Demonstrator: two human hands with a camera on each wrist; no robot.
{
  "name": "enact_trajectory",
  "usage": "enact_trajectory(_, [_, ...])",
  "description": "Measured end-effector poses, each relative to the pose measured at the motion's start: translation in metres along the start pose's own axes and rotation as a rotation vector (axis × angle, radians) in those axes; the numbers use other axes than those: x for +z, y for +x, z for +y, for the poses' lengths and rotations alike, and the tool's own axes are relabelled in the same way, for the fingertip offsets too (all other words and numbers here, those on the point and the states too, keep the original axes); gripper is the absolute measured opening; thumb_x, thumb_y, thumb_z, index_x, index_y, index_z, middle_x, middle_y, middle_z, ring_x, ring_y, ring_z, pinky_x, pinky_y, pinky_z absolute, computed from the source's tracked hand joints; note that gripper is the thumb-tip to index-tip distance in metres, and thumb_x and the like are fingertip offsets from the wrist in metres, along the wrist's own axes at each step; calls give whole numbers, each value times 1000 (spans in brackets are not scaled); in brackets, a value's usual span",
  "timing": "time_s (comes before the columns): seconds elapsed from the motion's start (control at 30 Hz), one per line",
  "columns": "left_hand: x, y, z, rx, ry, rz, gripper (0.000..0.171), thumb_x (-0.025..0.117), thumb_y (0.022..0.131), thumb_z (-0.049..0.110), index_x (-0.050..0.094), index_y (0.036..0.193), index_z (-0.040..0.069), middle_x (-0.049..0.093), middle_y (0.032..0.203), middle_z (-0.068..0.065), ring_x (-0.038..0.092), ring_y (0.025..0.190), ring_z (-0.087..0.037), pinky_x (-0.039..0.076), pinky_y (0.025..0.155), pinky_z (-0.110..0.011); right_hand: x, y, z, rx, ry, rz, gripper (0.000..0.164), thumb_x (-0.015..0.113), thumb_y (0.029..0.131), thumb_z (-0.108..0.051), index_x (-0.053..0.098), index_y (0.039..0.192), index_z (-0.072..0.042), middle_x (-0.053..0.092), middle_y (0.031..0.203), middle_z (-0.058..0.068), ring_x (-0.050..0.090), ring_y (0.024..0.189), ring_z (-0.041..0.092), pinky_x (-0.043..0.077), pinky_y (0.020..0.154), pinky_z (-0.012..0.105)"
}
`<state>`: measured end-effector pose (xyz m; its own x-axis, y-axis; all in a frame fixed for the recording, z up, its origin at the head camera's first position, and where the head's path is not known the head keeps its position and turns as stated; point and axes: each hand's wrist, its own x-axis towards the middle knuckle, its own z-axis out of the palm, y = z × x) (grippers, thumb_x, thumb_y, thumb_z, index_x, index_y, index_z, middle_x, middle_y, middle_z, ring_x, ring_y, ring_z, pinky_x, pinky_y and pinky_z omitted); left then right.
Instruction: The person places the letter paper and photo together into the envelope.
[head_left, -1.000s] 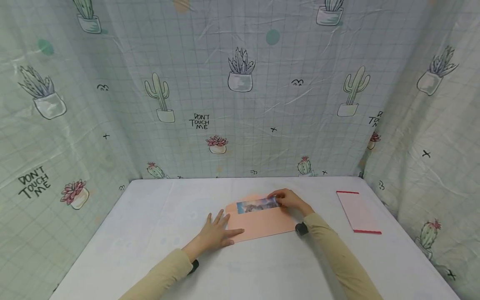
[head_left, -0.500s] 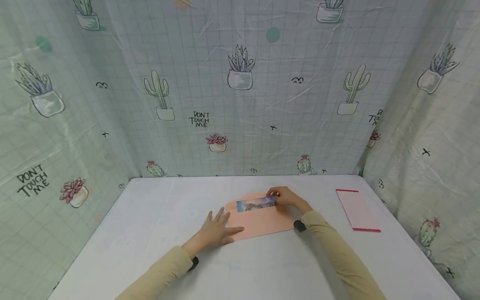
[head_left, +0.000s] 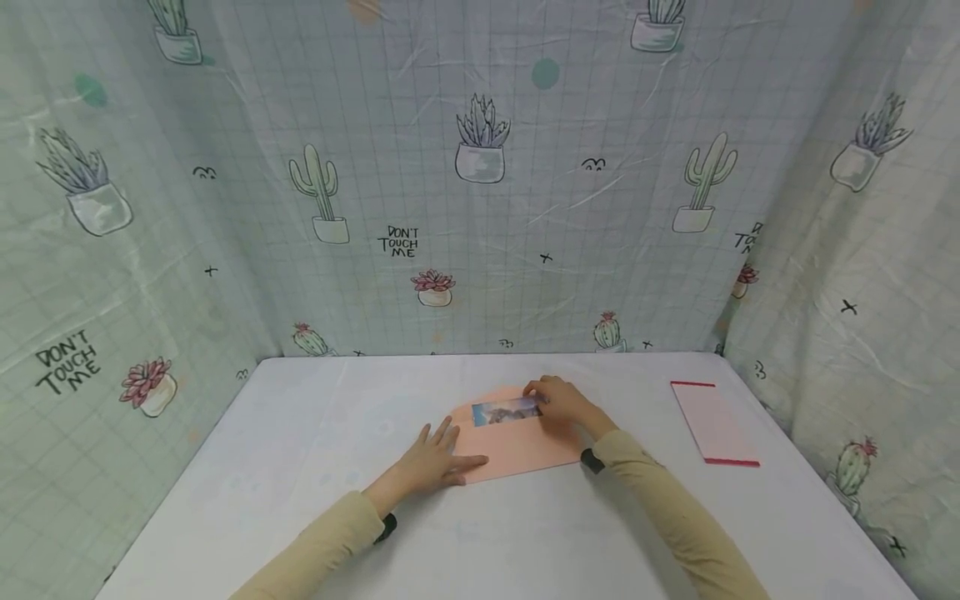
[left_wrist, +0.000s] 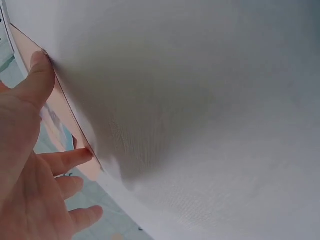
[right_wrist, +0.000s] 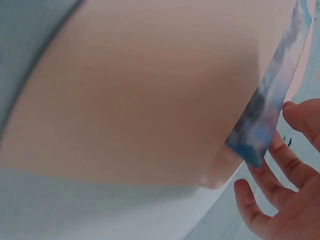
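While the left hand lies spread on the envelope, we see the right hand pinch the card.
We find the card as a strip at the envelope's mouth, a pink sheet at right.

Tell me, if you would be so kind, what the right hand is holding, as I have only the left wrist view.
Observer: The right hand holds the card near its right end.
Operator: Thank you; could you also say whether anything lies off to the right?
Observer: Yes, a pink sheet lies on the table to the right of the envelope, apart from it.
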<state>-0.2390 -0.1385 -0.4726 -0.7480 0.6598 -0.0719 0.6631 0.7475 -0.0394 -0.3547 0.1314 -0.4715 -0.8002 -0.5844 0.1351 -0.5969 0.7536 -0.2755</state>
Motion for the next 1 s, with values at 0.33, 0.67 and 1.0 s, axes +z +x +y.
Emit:
enact_trajectory(0.33, [3,6,-4,6,-6,9,49,51,86,43,39,133,36,31,141,-23,17,133,-45,25,100,-60,5,3,-17,51,-69,-52,26,51,85,-10,60,108,-17,56,101,5,51,97,27,39,80,54])
enact_trajectory(0.67, [3,9,-11,-9,-11,-8,55,50,82,51,38,133,36,29,142,-24,15,133,-47,24,100,-61,14,9,-27,17,-178,-37,20,52,90,-23,59,109,-21,54,100,2,48,91,22,38,74,45])
enact_trajectory(1.0, [5,12,-16,1,2,-20,57,48,81,56,36,134,38,28,143,-22,14,132,-48,23,101,-61,24,11,-34,-63,-330,-4,19,44,93,-26,58,105,-21,53,93,2,46,83,19,37,72,39])
